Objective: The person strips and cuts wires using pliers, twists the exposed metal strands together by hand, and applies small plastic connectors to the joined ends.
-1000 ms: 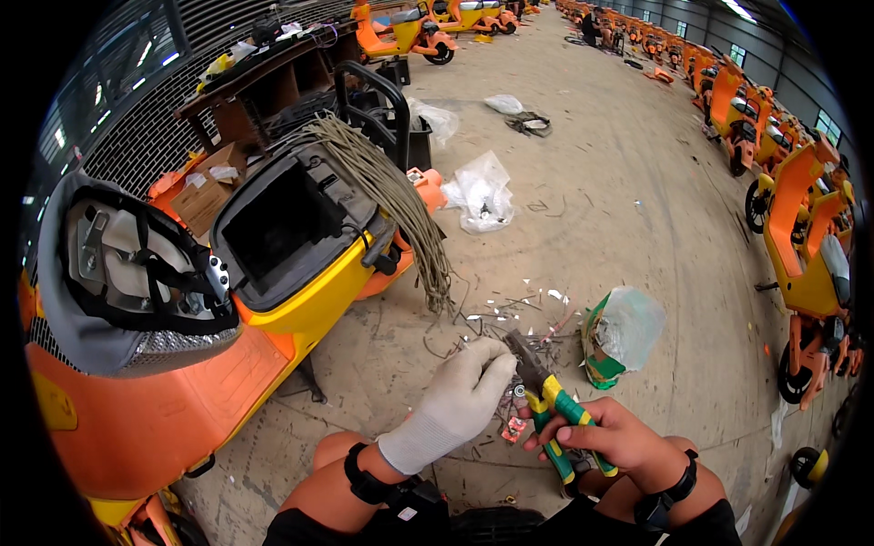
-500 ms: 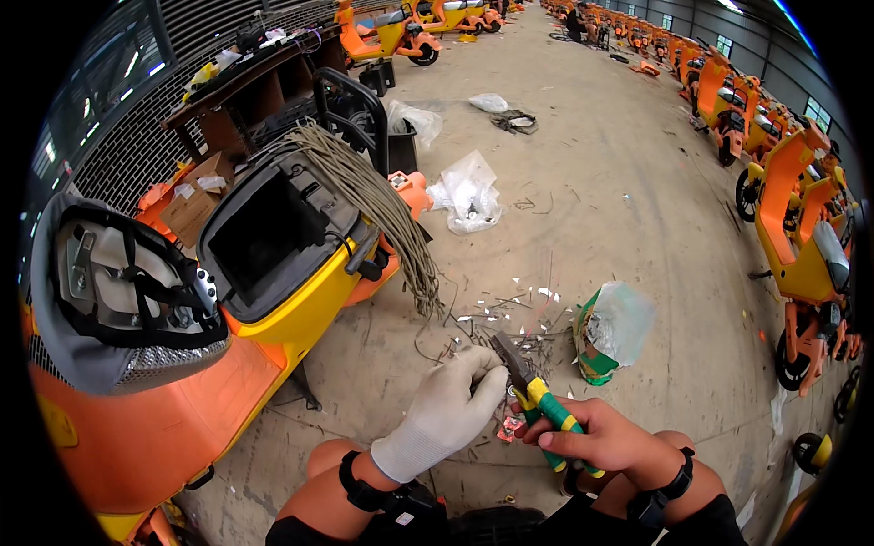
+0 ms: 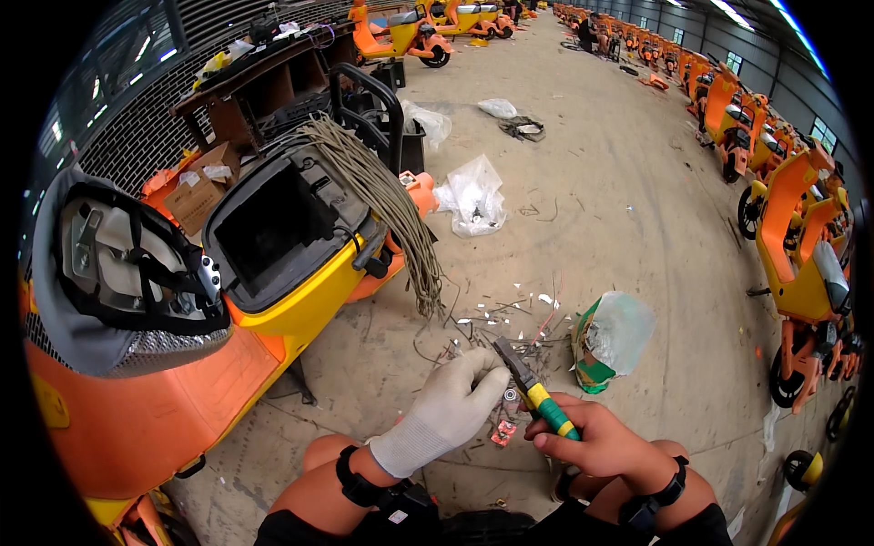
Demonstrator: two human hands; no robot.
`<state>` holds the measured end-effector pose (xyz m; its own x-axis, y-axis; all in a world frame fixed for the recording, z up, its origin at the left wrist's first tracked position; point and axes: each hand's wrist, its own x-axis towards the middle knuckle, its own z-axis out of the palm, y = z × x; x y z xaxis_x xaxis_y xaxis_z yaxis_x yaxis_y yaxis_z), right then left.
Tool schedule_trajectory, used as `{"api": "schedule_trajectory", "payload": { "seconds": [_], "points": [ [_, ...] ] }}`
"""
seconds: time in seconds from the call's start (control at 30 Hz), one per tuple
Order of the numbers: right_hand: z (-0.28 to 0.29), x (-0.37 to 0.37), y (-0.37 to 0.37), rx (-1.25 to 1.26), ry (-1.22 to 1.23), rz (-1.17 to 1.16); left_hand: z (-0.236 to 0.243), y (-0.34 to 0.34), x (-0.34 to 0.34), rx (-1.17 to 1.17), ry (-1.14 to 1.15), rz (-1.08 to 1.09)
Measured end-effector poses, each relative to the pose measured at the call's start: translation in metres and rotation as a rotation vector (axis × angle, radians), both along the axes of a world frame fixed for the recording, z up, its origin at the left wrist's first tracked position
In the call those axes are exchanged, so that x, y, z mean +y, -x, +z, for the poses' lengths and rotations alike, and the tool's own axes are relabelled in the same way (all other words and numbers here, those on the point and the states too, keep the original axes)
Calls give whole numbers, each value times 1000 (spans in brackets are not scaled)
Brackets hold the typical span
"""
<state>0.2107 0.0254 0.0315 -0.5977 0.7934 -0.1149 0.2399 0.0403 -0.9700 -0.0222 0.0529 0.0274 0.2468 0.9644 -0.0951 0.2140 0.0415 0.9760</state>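
Observation:
My right hand [image 3: 587,435], bare, is wrapped round the green and yellow handles of a pair of pliers [image 3: 537,393]. The dark jaws point up and to the left, close beside the fingertips of my left hand [image 3: 448,409]. That hand wears a pale knitted glove and is closed in a pinch. Whatever lies between its thumb and fingers is too small or hidden to name. Below the jaws, on the floor, are a small metal ring [image 3: 510,395] and a red scrap [image 3: 503,432]. Cut wire pieces and white bits [image 3: 496,314] are scattered just beyond my hands.
An orange and yellow scooter [image 3: 300,318] stands at left, its storage box open. A bundle of long wires [image 3: 387,205] drapes over it, and an upturned grey helmet [image 3: 137,282] rests on its seat. Right of my hands is a green and clear plastic bag [image 3: 612,338]. Scooters [image 3: 801,246] line the right.
The pliers' handles, spread apart before, have come together in my right hand. My left hand keeps its pinch in nearly the same place. The view has shifted slightly.

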Motion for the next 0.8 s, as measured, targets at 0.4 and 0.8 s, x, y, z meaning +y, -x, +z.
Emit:
{"api": "schedule_trajectory", "payload": {
  "seconds": [0.4,0.8],
  "points": [
    [-3,-4,0,-57,-17,-25,-3,-1,0,51,22,26],
    [8,-4,7,-152,104,-114,-7,-6,-1,59,-27,67]
  ]
}}
